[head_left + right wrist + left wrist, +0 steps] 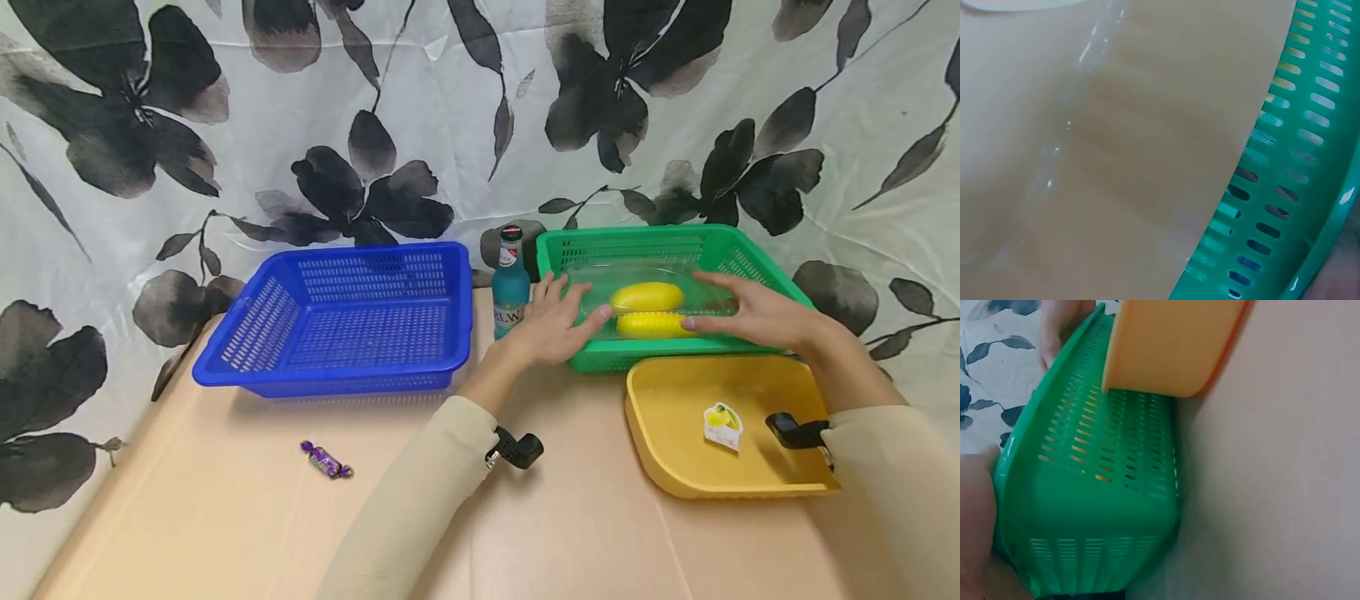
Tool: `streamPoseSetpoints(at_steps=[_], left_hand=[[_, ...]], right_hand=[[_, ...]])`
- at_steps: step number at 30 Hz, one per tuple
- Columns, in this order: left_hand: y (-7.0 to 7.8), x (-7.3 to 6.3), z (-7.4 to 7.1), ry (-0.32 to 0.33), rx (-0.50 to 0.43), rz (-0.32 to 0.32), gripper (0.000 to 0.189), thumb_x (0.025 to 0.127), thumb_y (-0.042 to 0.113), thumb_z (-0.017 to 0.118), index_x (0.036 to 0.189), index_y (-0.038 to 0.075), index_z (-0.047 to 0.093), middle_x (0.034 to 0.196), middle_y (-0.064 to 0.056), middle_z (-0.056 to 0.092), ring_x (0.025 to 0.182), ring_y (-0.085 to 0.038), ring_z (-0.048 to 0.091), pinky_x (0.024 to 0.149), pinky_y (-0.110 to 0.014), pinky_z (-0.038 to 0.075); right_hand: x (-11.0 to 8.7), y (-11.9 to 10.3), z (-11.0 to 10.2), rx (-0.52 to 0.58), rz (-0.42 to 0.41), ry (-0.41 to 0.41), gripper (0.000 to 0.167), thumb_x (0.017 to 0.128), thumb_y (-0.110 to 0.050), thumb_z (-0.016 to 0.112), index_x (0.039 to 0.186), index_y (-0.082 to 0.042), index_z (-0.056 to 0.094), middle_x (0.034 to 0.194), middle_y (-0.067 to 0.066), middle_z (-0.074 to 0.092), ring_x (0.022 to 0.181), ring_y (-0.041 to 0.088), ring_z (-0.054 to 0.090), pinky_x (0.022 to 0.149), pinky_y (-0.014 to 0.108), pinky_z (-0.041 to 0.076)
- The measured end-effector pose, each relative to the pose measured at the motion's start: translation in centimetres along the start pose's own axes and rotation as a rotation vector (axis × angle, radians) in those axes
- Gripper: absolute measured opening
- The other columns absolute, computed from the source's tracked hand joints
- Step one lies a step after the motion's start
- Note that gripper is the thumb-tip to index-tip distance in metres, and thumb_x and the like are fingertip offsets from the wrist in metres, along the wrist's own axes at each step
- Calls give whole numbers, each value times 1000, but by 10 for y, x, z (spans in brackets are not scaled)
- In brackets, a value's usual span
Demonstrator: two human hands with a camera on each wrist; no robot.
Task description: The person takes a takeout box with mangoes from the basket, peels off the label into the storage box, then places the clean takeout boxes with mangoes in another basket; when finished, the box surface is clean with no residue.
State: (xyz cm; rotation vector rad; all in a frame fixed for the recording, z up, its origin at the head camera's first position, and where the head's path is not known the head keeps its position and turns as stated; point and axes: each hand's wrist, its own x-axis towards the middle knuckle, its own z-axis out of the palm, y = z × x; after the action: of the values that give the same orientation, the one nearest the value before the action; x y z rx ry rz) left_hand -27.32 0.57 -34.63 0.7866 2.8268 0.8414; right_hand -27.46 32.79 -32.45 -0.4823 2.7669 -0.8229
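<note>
A clear plastic box [592, 277] sits in the green basket [757, 258] at the right in the head view. Through it show a smooth yellow oval thing [647, 297] and a bumpy yellow thing [652, 325] like corn; whether both lie inside it I cannot tell. My left hand [553, 321] holds the box's left end, thumb toward the middle. The right hand [761, 310] spans the other end between thumb and fingers. In the left wrist view, the left hand [975, 519] shows beyond the basket's rim. Only a blurred bit of the right hand [1338, 275] appears in its own wrist view.
A blue-green bottle [511, 283] stands between the green basket and a blue basket [330, 385]. In front of the green basket lies a yellow tray [675, 454] with a lemon-picture sticker [723, 427]. A purple wrapped candy [327, 460] is on the table [570, 533].
</note>
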Motion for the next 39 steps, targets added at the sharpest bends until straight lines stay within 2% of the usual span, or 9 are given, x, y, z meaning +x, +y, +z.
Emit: streamPoseSetpoints(at_steps=[5, 10, 12, 16, 21, 26, 30, 34, 39], left_hand=[[2, 0, 3, 19, 82, -43, 65, 106, 57, 41, 160, 21, 37, 170, -13, 16, 159, -31, -3, 120, -68, 22], [3, -1, 6, 50, 121, -97, 62, 103, 56, 49, 156, 24, 46, 169, -11, 23, 159, -31, 2, 118, -67, 28], [3, -1, 5, 49, 115, -97, 60, 103, 54, 49, 155, 24, 47, 169, -11, 23, 159, -30, 1, 118, -67, 28], [3, -3, 4, 44, 100, -74, 58, 106, 52, 44, 156, 22, 46, 169, -12, 21, 160, -31, 2, 120, -65, 25], [8, -14, 0, 50, 65, -6, 61, 109, 52, 35, 159, 16, 40, 169, -15, 21, 159, -35, 2, 126, -61, 8], [19, -31, -8, 56, 56, 78, 64, 109, 53, 33, 161, 15, 35, 170, -14, 20, 159, -35, 3, 126, -58, -3], [21, -45, -16, 80, 49, 127, 64, 109, 53, 35, 162, 16, 32, 170, -12, 19, 158, -33, 8, 127, -57, 7], [12, -61, -27, 108, 32, 211, 61, 109, 47, 42, 161, 16, 32, 170, -9, 20, 155, -31, 15, 125, -55, 18], [-4, -85, -41, 82, 33, 300, 59, 108, 43, 48, 160, 18, 36, 169, -4, 22, 154, -26, 16, 125, -52, 18]], right_hand=[[3, 0, 4, -94, 17, -34, 89, 99, -47, 64, 163, -2, 20, 160, 36, 24, 128, 59, 49, 96, 71, 45], [10, -3, 8, -140, 37, -61, 81, 106, -54, 49, 161, -1, 23, 160, 36, 24, 137, 60, 38, 103, 75, 36], [11, -6, 7, -142, 50, -69, 81, 106, -56, 46, 160, 0, 24, 160, 37, 23, 139, 61, 32, 106, 77, 32], [10, -9, 6, -136, 66, -82, 83, 105, -56, 48, 159, 2, 23, 158, 39, 23, 138, 62, 33, 106, 77, 31], [7, -10, 3, -189, 63, -78, 84, 106, -55, 46, 161, 2, 20, 160, 39, 19, 141, 63, 26, 107, 78, 27], [4, -12, -2, -216, 23, -54, 82, 107, -52, 45, 162, 2, 18, 164, 38, 7, 150, 59, 6, 112, 79, 13], [-2, -16, -4, -229, 9, -26, 80, 108, -49, 47, 162, 1, 17, 164, 38, -4, 151, 58, -4, 110, 82, 10], [-11, -28, 0, -239, -11, 10, 82, 106, -49, 51, 163, -1, 16, 165, 35, -11, 148, 62, -9, 110, 83, 8], [-18, -48, 9, -231, -50, 39, 84, 106, -48, 53, 165, -4, 12, 167, 31, -12, 145, 63, -18, 109, 83, 0]])
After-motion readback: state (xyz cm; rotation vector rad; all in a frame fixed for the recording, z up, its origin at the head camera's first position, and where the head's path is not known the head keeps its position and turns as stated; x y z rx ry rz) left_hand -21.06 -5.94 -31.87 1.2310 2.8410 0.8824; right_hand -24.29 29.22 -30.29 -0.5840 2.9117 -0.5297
